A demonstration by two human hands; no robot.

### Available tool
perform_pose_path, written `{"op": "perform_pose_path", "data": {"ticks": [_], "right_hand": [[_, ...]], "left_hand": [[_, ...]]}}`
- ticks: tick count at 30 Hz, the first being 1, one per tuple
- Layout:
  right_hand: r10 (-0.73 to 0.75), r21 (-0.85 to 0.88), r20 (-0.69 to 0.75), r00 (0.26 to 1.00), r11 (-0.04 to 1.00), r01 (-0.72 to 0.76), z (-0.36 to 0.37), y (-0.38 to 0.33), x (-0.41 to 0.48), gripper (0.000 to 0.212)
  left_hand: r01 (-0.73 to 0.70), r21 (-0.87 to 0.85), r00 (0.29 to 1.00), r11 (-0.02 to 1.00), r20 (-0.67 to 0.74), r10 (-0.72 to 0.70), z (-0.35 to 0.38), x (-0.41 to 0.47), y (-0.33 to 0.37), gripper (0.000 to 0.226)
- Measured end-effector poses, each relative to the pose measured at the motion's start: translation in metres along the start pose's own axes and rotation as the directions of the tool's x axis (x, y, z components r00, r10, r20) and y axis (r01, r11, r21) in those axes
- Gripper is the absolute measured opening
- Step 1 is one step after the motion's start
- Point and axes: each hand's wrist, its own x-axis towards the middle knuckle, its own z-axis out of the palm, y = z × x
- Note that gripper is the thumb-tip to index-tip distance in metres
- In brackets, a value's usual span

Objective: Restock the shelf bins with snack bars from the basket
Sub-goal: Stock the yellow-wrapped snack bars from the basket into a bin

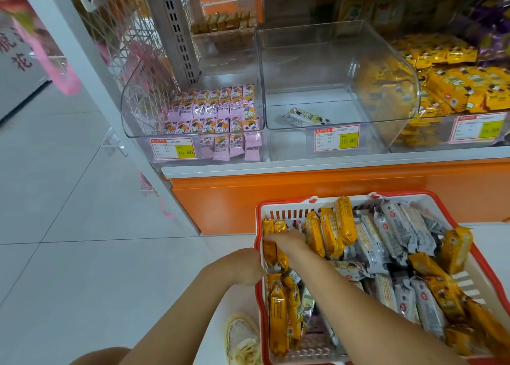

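Left hand (pixel 244 265) curls its fingers over the basket (pixel 258 315) rim; right hand (pixel 287 244) reaches among orange bars (pixel 328 235), grasp indiscernible; middle bin (pixel 317 61) holds one bar (pixel 306 116).

A pale mesh shoe (pixel 242 337) rests on grey floor tiles (pixel 69 226).

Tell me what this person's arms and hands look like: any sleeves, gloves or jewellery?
Both arms are bare as far as the picture shows, with no sleeves in view. The left hand and the right hand wear no gloves, and no watch, bracelet or ring shows on either.
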Motion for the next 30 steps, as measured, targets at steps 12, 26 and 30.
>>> {"op": "perform_pose_path", "data": {"ticks": [12,26,30], "right_hand": [[-0.145,0.256,0.353,0.924,0.965,0.054,-0.078,-0.011,-0.063,0.07],[-0.303,0.514,0.28,0.911,0.849,0.124,-0.161,-0.019,-0.111,0.048],[-0.363,0.489,0.108,0.925,0.83,0.268,-0.173,-0.02,-0.118,0.035]], "left_hand": [[-0.186,-0.803,0.965,0.565,-0.257,-0.047,-0.033,-0.005,0.021,0.038],[-0.081,-0.966,0.937,-0.247,-0.159,0.311,-0.054,-0.025,0.096,0.037],[-0.098,-0.951,0.935,-0.292,-0.188,0.3,-0.061,-0.028,0.115,0.035]]}}
